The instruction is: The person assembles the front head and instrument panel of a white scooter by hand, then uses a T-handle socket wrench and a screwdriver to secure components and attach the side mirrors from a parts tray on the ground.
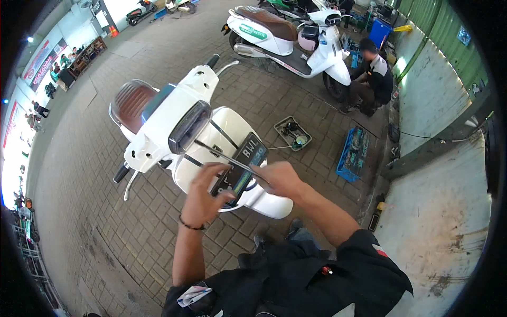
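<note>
A white scooter (153,119) with a brown seat stands in front of me, its front end toward me. On its front is a black number plate (252,150). My right hand (280,178) is closed around a long thin metal rod like a screwdriver shaft (224,156), which slants up and left across the plate toward the front panel. Its handle, if any, is hidden in my fist. My left hand (203,194) hovers at the left end of the plate, thumb and fingers apart and slightly blurred. Whether it touches the plate is hard to see.
A tray of parts (293,133) lies on the paving right of the scooter, with a blue tool crate (353,154) farther right. Another white scooter (296,39) stands behind, a person (374,79) crouching by its front wheel. A wall (438,211) borders the right side.
</note>
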`<state>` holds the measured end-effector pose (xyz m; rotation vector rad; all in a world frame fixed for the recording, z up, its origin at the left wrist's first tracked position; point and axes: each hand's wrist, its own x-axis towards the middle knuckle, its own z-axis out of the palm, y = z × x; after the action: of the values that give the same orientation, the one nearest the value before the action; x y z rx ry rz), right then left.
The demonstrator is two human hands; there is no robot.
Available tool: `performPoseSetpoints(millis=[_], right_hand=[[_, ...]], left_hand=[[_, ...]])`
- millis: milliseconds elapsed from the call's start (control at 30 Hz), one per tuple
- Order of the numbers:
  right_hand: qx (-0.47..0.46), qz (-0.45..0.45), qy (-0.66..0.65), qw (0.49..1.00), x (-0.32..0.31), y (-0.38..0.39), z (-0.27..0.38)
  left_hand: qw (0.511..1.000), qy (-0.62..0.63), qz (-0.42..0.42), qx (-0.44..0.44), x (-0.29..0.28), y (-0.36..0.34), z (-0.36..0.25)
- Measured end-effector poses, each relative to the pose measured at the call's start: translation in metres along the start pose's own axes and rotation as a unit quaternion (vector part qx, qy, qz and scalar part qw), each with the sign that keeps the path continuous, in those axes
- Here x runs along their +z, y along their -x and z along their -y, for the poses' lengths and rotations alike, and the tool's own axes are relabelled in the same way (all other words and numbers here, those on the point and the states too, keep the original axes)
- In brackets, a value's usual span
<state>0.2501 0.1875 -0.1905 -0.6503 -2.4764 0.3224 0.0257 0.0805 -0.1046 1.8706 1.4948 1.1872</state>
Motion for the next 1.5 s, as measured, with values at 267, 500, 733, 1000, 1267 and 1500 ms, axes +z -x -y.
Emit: performPoseSetpoints(millis=[267,500,733,1000,1267,1500], right_hand=[[0.234,-0.138,-0.139,0.952,-0.027,0.156,-0.018],[0.559,-0.077,-0.062,0.823,0.004,0.291,-0.12],[0.69,-0.018,-0.064,0.721,0.023,0.408,-0.255],[0.72,0.246,-0.028,0.649,0.044,0.335,-0.529],[0.479,0.515,0.004,0.711,0.139,0.271,-0.657],[0.474,0.506,-0.05,0.718,0.279,0.274,-0.753]], left_hand=[[0.92,-0.303,-0.247,-0.024,-0.053,-0.035,0.044],[0.832,-0.441,-0.273,-0.194,-0.136,-0.163,0.153],[0.887,-0.325,-0.226,-0.237,-0.147,-0.176,0.221],[0.805,-0.331,-0.238,-0.432,-0.176,-0.145,0.17],[0.649,-0.595,-0.244,-0.406,-0.035,-0.107,0.186],[0.658,-0.499,-0.168,-0.538,0.211,-0.092,0.232]])
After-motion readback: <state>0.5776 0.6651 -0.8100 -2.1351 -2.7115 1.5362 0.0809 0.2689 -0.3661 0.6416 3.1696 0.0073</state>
